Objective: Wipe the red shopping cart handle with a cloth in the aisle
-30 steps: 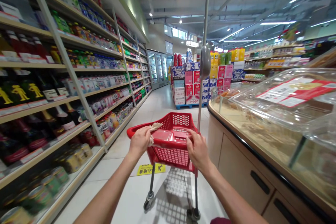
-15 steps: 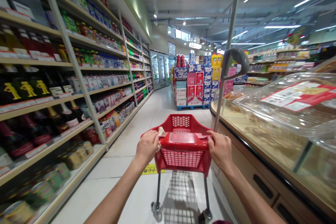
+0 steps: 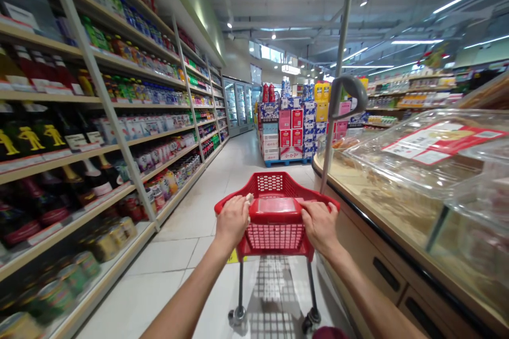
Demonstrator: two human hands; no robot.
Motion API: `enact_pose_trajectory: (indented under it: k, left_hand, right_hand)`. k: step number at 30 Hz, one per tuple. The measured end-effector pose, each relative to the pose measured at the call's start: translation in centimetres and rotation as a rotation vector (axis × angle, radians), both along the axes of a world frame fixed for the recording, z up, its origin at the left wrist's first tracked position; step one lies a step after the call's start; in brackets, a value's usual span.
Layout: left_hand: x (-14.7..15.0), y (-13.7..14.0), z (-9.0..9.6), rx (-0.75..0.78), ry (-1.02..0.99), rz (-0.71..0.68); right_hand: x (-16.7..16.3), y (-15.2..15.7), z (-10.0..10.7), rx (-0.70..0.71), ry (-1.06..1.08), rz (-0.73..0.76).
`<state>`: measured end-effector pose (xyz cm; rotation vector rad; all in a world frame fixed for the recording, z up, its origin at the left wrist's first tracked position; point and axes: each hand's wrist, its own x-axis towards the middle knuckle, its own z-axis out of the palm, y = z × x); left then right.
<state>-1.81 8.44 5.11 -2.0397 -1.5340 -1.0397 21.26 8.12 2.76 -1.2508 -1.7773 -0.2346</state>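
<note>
A red plastic shopping cart (image 3: 274, 238) on metal legs and casters stands right in front of me. Its basket, with lattice walls, appears to have nothing in the part I can see. My left hand (image 3: 233, 220) is closed round the left side of the red handle (image 3: 276, 211), with a crumpled whitish tissue (image 3: 249, 199) poking out by the thumb. On the right side of the handle rests my right hand (image 3: 321, 223), its fingers curled over the bar. The palms and the undersides of the fingers are hidden.
Shelves of bottles and cans (image 3: 131, 143) line the left. To the right runs a counter (image 3: 358, 222) with clear plastic food boxes (image 3: 425, 169), and a grey pole (image 3: 338, 63) rises beside it. Ahead stand stacked cartons (image 3: 285, 135) on a blue pallet; glass-door coolers (image 3: 238, 103) are farther back.
My right hand has shifted inward along the handle, and the cart's right corner now shows beyond it. The surroundings have slid slightly left in view; less of the yellow floor sign shows.
</note>
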Motion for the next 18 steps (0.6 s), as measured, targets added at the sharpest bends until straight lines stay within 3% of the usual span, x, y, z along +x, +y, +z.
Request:
enact_pose_trajectory:
  k: [6, 9, 12, 14, 18]
  left_hand:
    - [6.4, 0.2, 0.1, 0.042, 0.063, -0.147]
    - [4.7, 0.0, 0.3, 0.043, 0.094, -0.166]
    - [0.3, -0.2, 0.3, 0.034, 0.056, -0.085]
    - [-1.0, -0.3, 0.1, 0.032, 0.015, -0.027]
    - [2.6, -0.1, 0.0, 0.035, 0.002, -0.103]
  right_hand:
    - [-1.8, -0.6, 0.1, 0.012, -0.013, 0.056]
    - [-1.6, -0.6, 0.0, 0.015, -0.004, 0.08]
    - [-1.4, -0.5, 0.0, 0.017, 0.02, 0.09]
    - [-1.5, -0.4, 0.0, 0.016, 0.035, 0.091]
    - [-2.1, -0.4, 0.1, 0.006, 0.044, 0.103]
